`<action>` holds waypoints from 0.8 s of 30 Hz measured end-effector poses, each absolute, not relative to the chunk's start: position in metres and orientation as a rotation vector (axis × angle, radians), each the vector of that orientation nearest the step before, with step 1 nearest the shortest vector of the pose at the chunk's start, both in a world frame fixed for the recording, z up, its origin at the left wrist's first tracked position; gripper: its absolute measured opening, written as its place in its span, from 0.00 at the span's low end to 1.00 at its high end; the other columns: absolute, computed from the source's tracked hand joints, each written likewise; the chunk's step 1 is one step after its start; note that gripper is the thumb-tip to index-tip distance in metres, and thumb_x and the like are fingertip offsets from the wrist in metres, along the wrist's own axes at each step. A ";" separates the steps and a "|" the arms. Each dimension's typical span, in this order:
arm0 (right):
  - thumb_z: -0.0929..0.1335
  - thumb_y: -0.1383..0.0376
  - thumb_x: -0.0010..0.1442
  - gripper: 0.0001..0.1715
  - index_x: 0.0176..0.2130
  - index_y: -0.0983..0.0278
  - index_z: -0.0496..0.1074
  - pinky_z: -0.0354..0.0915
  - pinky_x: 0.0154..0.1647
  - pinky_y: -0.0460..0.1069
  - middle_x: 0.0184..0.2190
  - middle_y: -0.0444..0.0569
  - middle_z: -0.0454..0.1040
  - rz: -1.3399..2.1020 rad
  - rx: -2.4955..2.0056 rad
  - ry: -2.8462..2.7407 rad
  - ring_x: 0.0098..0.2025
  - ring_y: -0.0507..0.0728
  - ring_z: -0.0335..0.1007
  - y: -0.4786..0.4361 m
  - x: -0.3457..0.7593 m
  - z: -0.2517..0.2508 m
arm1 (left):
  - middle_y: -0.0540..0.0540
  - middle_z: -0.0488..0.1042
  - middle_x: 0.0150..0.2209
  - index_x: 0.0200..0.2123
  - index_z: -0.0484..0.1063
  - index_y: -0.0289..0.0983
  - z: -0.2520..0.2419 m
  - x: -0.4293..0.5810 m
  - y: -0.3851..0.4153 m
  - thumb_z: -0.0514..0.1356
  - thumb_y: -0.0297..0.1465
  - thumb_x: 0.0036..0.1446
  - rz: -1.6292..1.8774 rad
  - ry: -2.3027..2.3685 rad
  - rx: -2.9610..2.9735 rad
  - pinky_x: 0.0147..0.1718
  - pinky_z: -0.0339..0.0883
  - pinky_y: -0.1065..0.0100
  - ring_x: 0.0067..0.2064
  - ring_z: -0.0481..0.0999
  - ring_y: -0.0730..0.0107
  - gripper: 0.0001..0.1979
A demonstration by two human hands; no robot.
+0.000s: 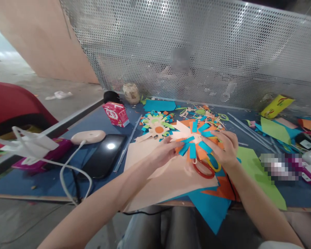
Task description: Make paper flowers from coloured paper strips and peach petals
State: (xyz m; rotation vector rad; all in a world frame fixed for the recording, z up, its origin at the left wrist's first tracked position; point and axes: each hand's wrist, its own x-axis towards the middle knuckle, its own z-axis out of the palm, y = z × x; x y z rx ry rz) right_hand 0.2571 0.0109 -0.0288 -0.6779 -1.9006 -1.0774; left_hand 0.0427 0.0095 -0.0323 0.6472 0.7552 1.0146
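Between my two hands is a paper flower (193, 153) with blue and orange petals around a pale centre. My left hand (163, 151) grips its left edge, thumb on top. On the right side, my right hand (223, 147) holds it with the fingers bent over the petals. Scissors with red and yellow handles (203, 169) lie just beneath the flower; their blades are hidden. Under them is a large peach paper sheet (150, 180). Finished-looking paper flowers (159, 129) in peach, green, blue and orange lie beyond my left hand.
A phone (103, 155), a white cabled device (88, 136) and a pink box (116, 114) stand to the left. Blue paper (209, 211) overhangs the front edge; green paper (259, 176) lies right. Paper scraps (204, 112) and a perforated metal panel (197, 52) are behind. A yellow box (277, 106) sits back right.
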 end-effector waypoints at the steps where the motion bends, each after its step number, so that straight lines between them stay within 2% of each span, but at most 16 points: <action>1: 0.71 0.65 0.52 0.12 0.38 0.50 0.75 0.66 0.40 0.52 0.38 0.47 0.73 -1.079 -0.655 -1.911 0.40 0.56 0.65 0.011 0.256 -0.028 | 0.51 0.75 0.27 0.27 0.67 0.35 -0.033 0.043 0.010 0.70 0.24 0.31 1.027 0.762 0.634 0.22 0.66 0.74 0.24 0.74 0.76 0.17; 6: 0.72 0.68 0.50 0.15 0.38 0.52 0.74 0.66 0.36 0.51 0.37 0.47 0.72 -1.077 -0.572 -1.943 0.37 0.55 0.66 0.013 0.253 -0.031 | 0.51 0.76 0.26 0.29 0.65 0.36 -0.037 0.045 0.009 0.71 0.24 0.30 1.084 0.801 0.608 0.25 0.69 0.71 0.26 0.75 0.72 0.21; 9: 0.70 0.69 0.52 0.21 0.45 0.53 0.70 0.67 0.37 0.52 0.41 0.49 0.71 -1.022 -0.578 -1.949 0.39 0.56 0.67 0.016 0.253 -0.035 | 0.49 0.77 0.26 0.29 0.67 0.35 -0.038 0.044 0.010 0.71 0.25 0.30 1.105 0.770 0.648 0.25 0.70 0.71 0.26 0.75 0.72 0.20; 12: 0.68 0.69 0.52 0.28 0.53 0.61 0.62 0.68 0.40 0.54 0.43 0.56 0.69 -0.837 -0.653 -1.890 0.43 0.59 0.68 0.018 0.253 -0.036 | 0.50 0.77 0.26 0.27 0.69 0.34 -0.037 0.040 0.015 0.71 0.26 0.31 1.231 0.728 0.649 0.26 0.69 0.72 0.25 0.75 0.74 0.17; 14: 0.67 0.68 0.53 0.23 0.50 0.65 0.63 0.67 0.40 0.54 0.39 0.57 0.71 -0.672 -0.817 -1.959 0.43 0.60 0.69 0.019 0.253 -0.035 | 0.50 0.76 0.27 0.27 0.70 0.33 -0.037 0.037 0.020 0.70 0.26 0.33 1.339 0.703 0.639 0.29 0.69 0.72 0.26 0.75 0.75 0.15; 17: 0.65 0.61 0.55 0.10 0.37 0.64 0.68 0.65 0.32 0.51 0.31 0.51 0.74 -0.307 -1.289 -2.288 0.34 0.58 0.71 0.018 0.249 -0.034 | 0.51 0.76 0.28 0.28 0.69 0.34 -0.039 0.030 0.028 0.69 0.25 0.35 1.483 0.695 0.604 0.31 0.69 0.72 0.29 0.76 0.75 0.14; 20: 0.64 0.57 0.54 0.12 0.33 0.64 0.67 0.61 0.29 0.50 0.32 0.52 0.75 0.030 -1.757 -2.518 0.33 0.60 0.72 0.012 0.242 -0.033 | 0.52 0.75 0.27 0.26 0.66 0.36 -0.042 0.025 0.036 0.69 0.25 0.34 1.613 0.694 0.555 0.29 0.67 0.73 0.28 0.76 0.75 0.16; 24: 0.62 0.59 0.54 0.17 0.42 0.67 0.63 0.60 0.33 0.49 0.39 0.58 0.73 0.187 -1.944 -2.500 0.40 0.61 0.71 -0.001 0.234 -0.027 | 0.54 0.73 0.24 0.25 0.63 0.37 -0.043 0.021 0.042 0.70 0.26 0.32 1.716 0.677 0.534 0.26 0.66 0.72 0.28 0.76 0.73 0.19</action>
